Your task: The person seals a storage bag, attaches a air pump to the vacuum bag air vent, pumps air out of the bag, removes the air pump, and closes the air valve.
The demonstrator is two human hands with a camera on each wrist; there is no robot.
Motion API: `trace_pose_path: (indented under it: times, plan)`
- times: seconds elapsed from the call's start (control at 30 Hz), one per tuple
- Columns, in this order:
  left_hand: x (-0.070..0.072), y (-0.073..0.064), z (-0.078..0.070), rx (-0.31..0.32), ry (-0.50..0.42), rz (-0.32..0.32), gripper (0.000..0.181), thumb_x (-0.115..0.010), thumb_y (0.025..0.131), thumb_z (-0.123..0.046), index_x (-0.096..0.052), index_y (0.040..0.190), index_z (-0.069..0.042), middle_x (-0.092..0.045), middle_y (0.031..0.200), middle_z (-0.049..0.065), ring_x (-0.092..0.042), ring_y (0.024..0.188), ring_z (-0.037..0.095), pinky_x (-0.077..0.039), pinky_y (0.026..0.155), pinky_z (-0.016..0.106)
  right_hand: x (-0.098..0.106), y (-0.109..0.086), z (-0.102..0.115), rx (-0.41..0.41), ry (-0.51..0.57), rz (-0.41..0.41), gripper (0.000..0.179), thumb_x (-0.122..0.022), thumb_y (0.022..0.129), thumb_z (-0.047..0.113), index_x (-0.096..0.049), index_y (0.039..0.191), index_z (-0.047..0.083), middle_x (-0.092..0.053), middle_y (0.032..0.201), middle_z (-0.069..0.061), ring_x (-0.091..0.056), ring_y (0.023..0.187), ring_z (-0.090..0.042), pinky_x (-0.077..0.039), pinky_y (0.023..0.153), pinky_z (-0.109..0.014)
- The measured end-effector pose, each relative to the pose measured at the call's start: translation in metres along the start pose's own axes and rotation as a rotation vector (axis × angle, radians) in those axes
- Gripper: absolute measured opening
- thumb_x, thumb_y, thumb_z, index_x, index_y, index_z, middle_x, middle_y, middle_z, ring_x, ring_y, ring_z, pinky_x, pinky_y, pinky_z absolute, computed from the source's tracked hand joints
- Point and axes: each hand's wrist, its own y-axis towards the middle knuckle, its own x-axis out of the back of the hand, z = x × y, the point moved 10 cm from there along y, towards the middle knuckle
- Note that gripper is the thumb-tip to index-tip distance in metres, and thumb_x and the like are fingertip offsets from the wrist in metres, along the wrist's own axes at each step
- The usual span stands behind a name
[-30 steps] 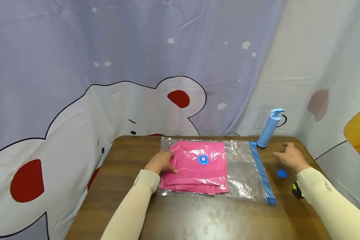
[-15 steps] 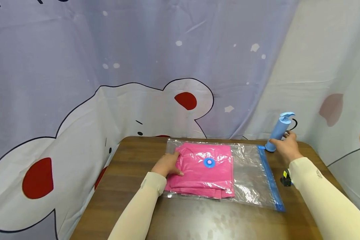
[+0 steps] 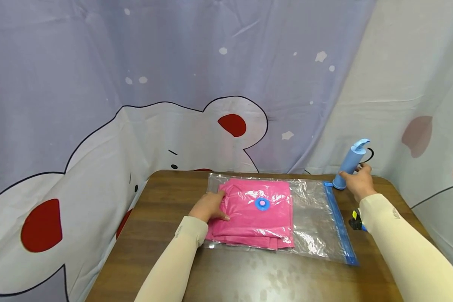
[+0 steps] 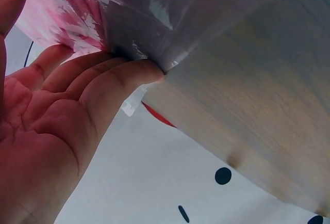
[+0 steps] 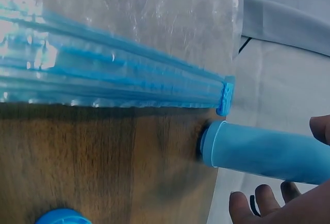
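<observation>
A clear vacuum storage bag lies flat with folded pink cloth inside. Its round blue valve shows over the cloth, and a blue zip strip edges the right end. My left hand rests at the bag's left edge, thumb over the pink part, fingers reaching along the plastic. At the back right, a light-blue hand pump stands on the table. My right hand is around its lower body, thumb on one side, fingers on the other; the right wrist view shows gaps between fingertips and pump.
A blue round cap lies on the wooden table, mostly hidden by the right sleeve in the head view. A patterned curtain hangs close behind and beside the table. The blue slider sits at the strip's far end, near the pump base.
My right hand has moved from right of the pump, near the blue cap, up and forward to the pump. My left hand stays on the bag. The head view has shifted slightly.
</observation>
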Motion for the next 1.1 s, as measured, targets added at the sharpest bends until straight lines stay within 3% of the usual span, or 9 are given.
trace_pose_path:
  times: [0.13, 0.27, 0.4, 0.6, 0.8, 0.93, 1.1]
  plan:
    - [0.023, -0.026, -0.02, 0.028, -0.032, 0.028, 0.107, -0.105, 0.08, -0.045, -0.054, 0.166, -0.004, -0.067, 0.157, 0.029, -0.061, 0.15, 0.053, -0.051, 0.126, 0.067, 0.0, 0.003, 0.0, 0.009, -0.011, 0.002, 0.097, -0.052, 0.117, 0.029, 0.019, 0.177, 0.003, 0.001, 0.188, -0.034, -0.018, 0.17, -0.064, -0.029, 0.136, -0.076]
    - [0.03, -0.037, -0.026, 0.059, -0.065, 0.041, 0.104, -0.102, 0.085, -0.041, -0.051, 0.168, -0.005, -0.064, 0.162, 0.027, -0.056, 0.155, 0.052, -0.048, 0.13, 0.064, -0.001, 0.007, -0.002, 0.012, -0.031, 0.01, 0.095, -0.051, 0.118, 0.027, 0.019, 0.177, 0.002, -0.001, 0.187, -0.037, -0.021, 0.168, -0.066, -0.031, 0.134, -0.077]
    - [0.033, -0.039, -0.028, 0.056, -0.067, 0.037, 0.103, -0.103, 0.084, -0.041, -0.053, 0.167, -0.006, -0.065, 0.16, 0.028, -0.057, 0.154, 0.052, -0.049, 0.13, 0.064, -0.001, 0.009, -0.005, 0.011, -0.075, 0.016, 0.093, -0.051, 0.118, 0.026, 0.016, 0.177, -0.001, -0.007, 0.184, -0.041, -0.025, 0.166, -0.068, -0.034, 0.131, -0.079]
    - [0.025, -0.033, -0.024, 0.025, -0.056, 0.021, 0.102, -0.103, 0.083, -0.046, -0.055, 0.164, -0.006, -0.068, 0.155, 0.029, -0.061, 0.149, 0.052, -0.052, 0.127, 0.064, -0.002, 0.004, 0.007, 0.081, -0.181, 0.048, 0.084, -0.055, 0.117, 0.026, -0.008, 0.174, -0.013, -0.021, 0.177, -0.049, -0.033, 0.16, -0.071, -0.038, 0.128, -0.081]
    - [0.021, -0.039, -0.025, 0.067, -0.073, 0.044, 0.103, -0.102, 0.083, -0.042, -0.054, 0.166, -0.007, -0.067, 0.158, 0.025, -0.061, 0.15, 0.048, -0.053, 0.127, 0.063, -0.02, -0.016, 0.053, 0.225, -0.279, 0.102, 0.087, -0.06, 0.116, 0.032, -0.015, 0.17, -0.019, -0.029, 0.172, -0.05, -0.041, 0.154, -0.071, -0.041, 0.125, -0.081]
    - [0.027, -0.041, -0.027, 0.065, -0.063, 0.035, 0.1, -0.102, 0.084, -0.041, -0.054, 0.166, -0.007, -0.069, 0.157, 0.025, -0.062, 0.15, 0.047, -0.053, 0.126, 0.062, -0.052, -0.037, 0.098, 0.29, -0.222, 0.164, 0.088, -0.063, 0.115, 0.033, -0.015, 0.173, -0.013, -0.031, 0.176, -0.044, -0.045, 0.157, -0.065, -0.043, 0.126, -0.077]
    - [0.028, -0.034, -0.025, 0.059, -0.063, 0.035, 0.101, -0.103, 0.084, -0.04, -0.054, 0.165, -0.005, -0.067, 0.157, 0.027, -0.061, 0.15, 0.05, -0.052, 0.127, 0.064, -0.099, -0.064, 0.142, 0.381, -0.147, 0.239, 0.084, -0.072, 0.11, 0.023, -0.025, 0.174, -0.004, -0.045, 0.169, -0.039, -0.053, 0.154, -0.059, -0.05, 0.124, -0.071]
